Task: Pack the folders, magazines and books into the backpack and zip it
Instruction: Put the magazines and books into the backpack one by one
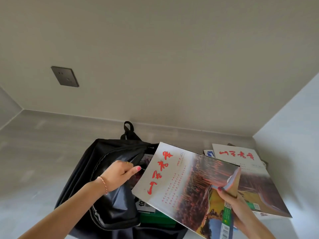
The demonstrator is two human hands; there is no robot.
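— Where's the backpack?

— The black backpack (107,200) lies on the grey floor (43,152) near the wall, its main opening unzipped and facing up. The left hand (119,175) grips the edge of the flap, fingers curled round the fabric and thumb stretched toward the opening, holding it apart.

— And the right?

— The right hand (231,197) pinches a magazine (186,185) at its lower right side (thumb on the cover, fingers underneath), tilted over the mouth of the bag with one corner close to the left thumb.

— Anything inside already?

— Something green (155,219) and a printed cover (145,205) show under the magazine, inside the opening; what they are I cannot tell.

— What's left outside?

— A second magazine (250,173) with the same red lettering lies flat to the right, on top of other papers by the side wall. A dark socket (64,76) sits on the back wall.
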